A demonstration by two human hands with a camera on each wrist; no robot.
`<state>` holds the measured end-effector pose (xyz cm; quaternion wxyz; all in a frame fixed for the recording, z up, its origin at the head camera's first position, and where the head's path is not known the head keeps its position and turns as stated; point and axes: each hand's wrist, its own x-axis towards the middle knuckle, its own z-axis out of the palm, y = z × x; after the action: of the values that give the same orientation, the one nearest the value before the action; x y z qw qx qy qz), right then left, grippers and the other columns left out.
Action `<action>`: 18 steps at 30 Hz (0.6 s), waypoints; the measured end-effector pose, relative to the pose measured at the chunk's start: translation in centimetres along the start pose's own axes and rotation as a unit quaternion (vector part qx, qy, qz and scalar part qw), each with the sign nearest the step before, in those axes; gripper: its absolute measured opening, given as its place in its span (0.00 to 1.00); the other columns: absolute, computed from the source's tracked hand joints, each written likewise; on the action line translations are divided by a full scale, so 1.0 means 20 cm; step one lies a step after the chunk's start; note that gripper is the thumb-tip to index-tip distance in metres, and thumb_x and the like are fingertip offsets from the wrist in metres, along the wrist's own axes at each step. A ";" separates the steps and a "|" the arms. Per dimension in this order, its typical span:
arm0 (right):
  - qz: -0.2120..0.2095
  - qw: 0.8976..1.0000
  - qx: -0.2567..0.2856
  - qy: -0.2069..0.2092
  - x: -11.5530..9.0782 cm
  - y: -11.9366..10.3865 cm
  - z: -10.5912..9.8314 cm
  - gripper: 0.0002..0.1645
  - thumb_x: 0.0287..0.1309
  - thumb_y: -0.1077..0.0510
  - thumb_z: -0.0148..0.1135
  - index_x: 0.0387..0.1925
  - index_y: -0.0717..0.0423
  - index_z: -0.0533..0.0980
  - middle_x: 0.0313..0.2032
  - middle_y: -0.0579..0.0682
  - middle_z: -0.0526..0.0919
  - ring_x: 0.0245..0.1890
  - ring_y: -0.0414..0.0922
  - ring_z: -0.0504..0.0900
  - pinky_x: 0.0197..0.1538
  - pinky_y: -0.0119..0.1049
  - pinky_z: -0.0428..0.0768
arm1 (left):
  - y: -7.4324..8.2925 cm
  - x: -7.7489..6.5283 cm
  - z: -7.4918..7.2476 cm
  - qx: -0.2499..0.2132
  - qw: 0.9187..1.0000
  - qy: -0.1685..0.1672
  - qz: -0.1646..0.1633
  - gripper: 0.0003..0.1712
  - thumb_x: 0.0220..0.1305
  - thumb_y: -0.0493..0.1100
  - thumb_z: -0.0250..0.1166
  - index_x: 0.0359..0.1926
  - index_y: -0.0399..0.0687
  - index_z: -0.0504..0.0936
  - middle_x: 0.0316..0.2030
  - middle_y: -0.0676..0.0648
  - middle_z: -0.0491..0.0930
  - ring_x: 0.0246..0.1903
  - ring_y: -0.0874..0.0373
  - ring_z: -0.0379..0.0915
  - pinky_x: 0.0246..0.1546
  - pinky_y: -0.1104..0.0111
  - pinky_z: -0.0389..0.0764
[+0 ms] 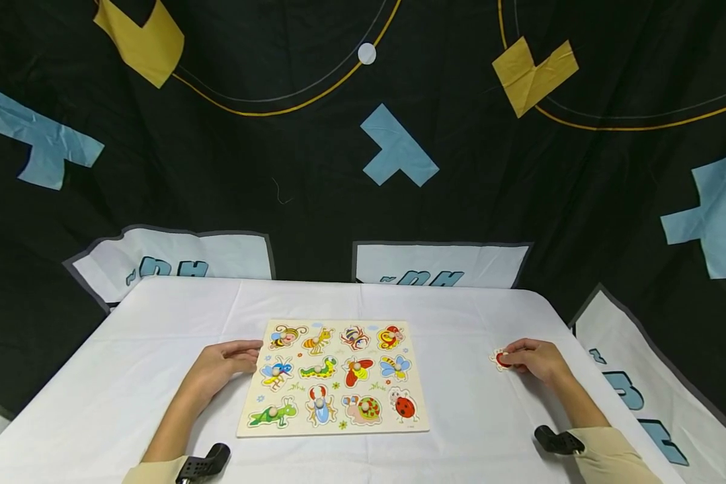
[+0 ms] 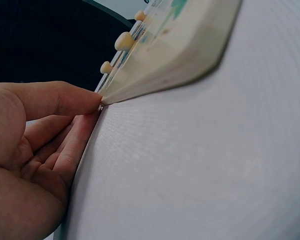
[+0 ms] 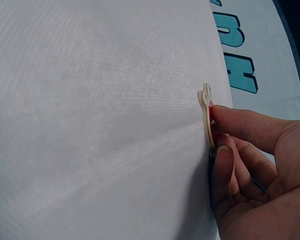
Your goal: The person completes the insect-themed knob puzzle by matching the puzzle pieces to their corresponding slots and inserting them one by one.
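A wooden peg puzzle board [image 1: 333, 433] with colourful insects lies flat on the white table. My left hand [image 1: 220, 366] rests on the table beside its left edge. In the left wrist view, the fingertips [image 2: 92, 102] touch the board's edge [image 2: 155, 82], with fingers partly straight. Well to the right of the board, my right hand [image 1: 535, 359] pinches a small puzzle piece [image 1: 497, 358] with pale edges and a red middle. The right wrist view shows this puzzle piece [image 3: 206, 117] edge-on, close to the cloth, its picture mostly hidden by my fingers.
The white tablecloth [image 1: 460, 396] stretches between the board and my right hand. Round knobs [image 2: 124, 41] stand up from the board. Behind the table hangs a black curtain [image 1: 314, 175] with blue and yellow shapes. Dark devices [image 1: 202, 464] are strapped on both wrists.
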<state>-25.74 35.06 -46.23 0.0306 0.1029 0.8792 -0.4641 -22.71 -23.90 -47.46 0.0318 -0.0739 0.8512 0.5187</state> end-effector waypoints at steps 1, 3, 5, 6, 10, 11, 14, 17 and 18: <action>0.001 1.000 0.001 0.000 0.00 0.00 0.00 0.11 0.52 0.59 0.74 0.35 0.63 0.84 0.27 0.42 0.82 0.28 0.41 0.76 0.33 0.34 0.76 | 0.00 0.00 0.00 0.000 1.000 -0.001 0.000 0.32 0.55 0.40 0.73 0.63 0.43 0.80 0.48 0.48 0.87 0.44 0.63 0.81 0.50 0.68 0.73; 0.003 1.000 0.001 -0.002 0.00 -0.01 0.00 0.12 0.52 0.60 0.74 0.35 0.64 0.84 0.28 0.42 0.82 0.28 0.41 0.76 0.33 0.33 0.76 | 0.00 0.00 -0.01 0.001 1.000 -0.002 0.001 0.32 0.55 0.41 0.72 0.63 0.43 0.80 0.47 0.49 0.87 0.43 0.63 0.81 0.50 0.67 0.73; 0.008 1.000 0.002 -0.004 0.00 -0.01 0.00 0.12 0.52 0.59 0.74 0.36 0.64 0.84 0.29 0.43 0.82 0.29 0.41 0.76 0.33 0.33 0.76 | 0.00 0.00 0.00 0.001 1.000 -0.002 -0.001 0.32 0.54 0.41 0.72 0.63 0.43 0.80 0.47 0.49 0.87 0.43 0.63 0.81 0.51 0.66 0.72; 0.010 1.000 0.001 -0.006 0.01 -0.01 0.00 0.13 0.52 0.59 0.74 0.37 0.64 0.84 0.29 0.43 0.82 0.29 0.41 0.76 0.34 0.33 0.77 | 0.00 0.00 0.00 0.002 1.000 -0.002 -0.003 0.32 0.54 0.41 0.72 0.63 0.44 0.81 0.47 0.49 0.87 0.43 0.63 0.81 0.52 0.66 0.72; 0.015 1.000 -0.003 -0.009 0.01 -0.02 0.00 0.13 0.52 0.59 0.74 0.38 0.63 0.84 0.31 0.45 0.82 0.31 0.42 0.76 0.34 0.34 0.77 | 0.00 0.01 0.00 0.002 1.000 -0.003 -0.008 0.32 0.54 0.41 0.72 0.63 0.44 0.81 0.46 0.49 0.88 0.43 0.62 0.81 0.52 0.65 0.71; 0.015 1.000 -0.004 -0.009 0.01 -0.02 0.00 0.13 0.52 0.59 0.74 0.38 0.63 0.84 0.31 0.45 0.82 0.31 0.42 0.76 0.34 0.34 0.77 | 0.00 0.01 0.00 0.001 1.000 -0.002 -0.009 0.32 0.54 0.41 0.72 0.63 0.44 0.81 0.46 0.49 0.88 0.43 0.62 0.81 0.52 0.65 0.71; 0.014 1.000 -0.009 -0.012 0.02 -0.03 -0.01 0.13 0.52 0.59 0.74 0.38 0.63 0.84 0.30 0.45 0.81 0.30 0.42 0.76 0.34 0.34 0.77 | 0.00 0.01 0.00 0.000 1.000 -0.006 -0.003 0.32 0.55 0.41 0.72 0.63 0.43 0.81 0.47 0.48 0.88 0.44 0.62 0.81 0.51 0.66 0.71; 0.009 1.000 -0.013 -0.016 0.01 -0.03 0.00 0.14 0.52 0.58 0.74 0.38 0.63 0.84 0.30 0.44 0.81 0.30 0.42 0.76 0.34 0.34 0.77 | 0.00 0.01 0.00 -0.006 1.000 -0.007 -0.001 0.32 0.55 0.41 0.73 0.63 0.43 0.81 0.47 0.48 0.88 0.44 0.62 0.81 0.51 0.67 0.73; 0.007 1.000 -0.014 -0.018 0.01 -0.03 0.00 0.14 0.52 0.58 0.74 0.38 0.64 0.84 0.30 0.44 0.82 0.30 0.41 0.76 0.34 0.34 0.77 | -0.01 0.01 -0.01 -0.005 1.000 -0.007 0.001 0.32 0.55 0.41 0.73 0.63 0.42 0.81 0.47 0.48 0.88 0.43 0.63 0.81 0.50 0.67 0.73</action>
<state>-26.13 34.69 -45.73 0.0508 0.1005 0.8844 -0.4529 -22.86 -24.07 -47.51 0.0373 -0.0698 0.8482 0.5238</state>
